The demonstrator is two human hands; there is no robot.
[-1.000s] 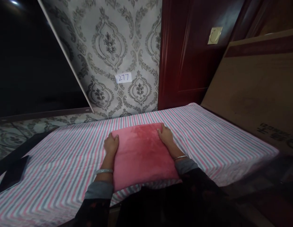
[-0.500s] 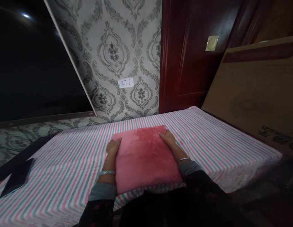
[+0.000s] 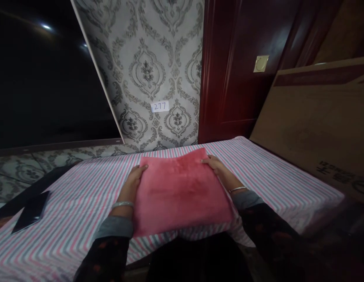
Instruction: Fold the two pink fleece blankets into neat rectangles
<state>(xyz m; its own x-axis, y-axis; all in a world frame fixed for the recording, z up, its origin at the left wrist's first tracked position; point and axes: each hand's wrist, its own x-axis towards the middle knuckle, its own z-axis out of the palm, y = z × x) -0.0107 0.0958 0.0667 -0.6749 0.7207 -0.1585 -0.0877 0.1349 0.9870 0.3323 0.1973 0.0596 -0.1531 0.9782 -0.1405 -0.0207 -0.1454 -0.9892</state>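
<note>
A pink square of plush fabric [image 3: 182, 192] is stretched between my two hands over the striped tablecloth [image 3: 91, 196]. It looks soft and flat, and its far edge dips between the hands. At its far left corner, my left hand [image 3: 136, 176] is closed on the side edge with the thumb on top. My right hand [image 3: 215, 164] pinches the far right side in the same way. Beneath the fabric, the fingers of both hands are partly hidden. The near edge is slightly blurred and lies close to the table's front edge.
A dark phone-like slab [image 3: 32, 211] lies on the cloth at the left. Behind it stands a large black screen [image 3: 49, 78]. A big cardboard box [image 3: 314, 121] leans at the right. A paper label [image 3: 160, 106] marked 277 is on the patterned wall.
The pink plush fabric has been lifted slightly and pulled wider, its far edge now bending. My hands have moved farther apart, still gripping its sides. The camera view has shifted a little.
</note>
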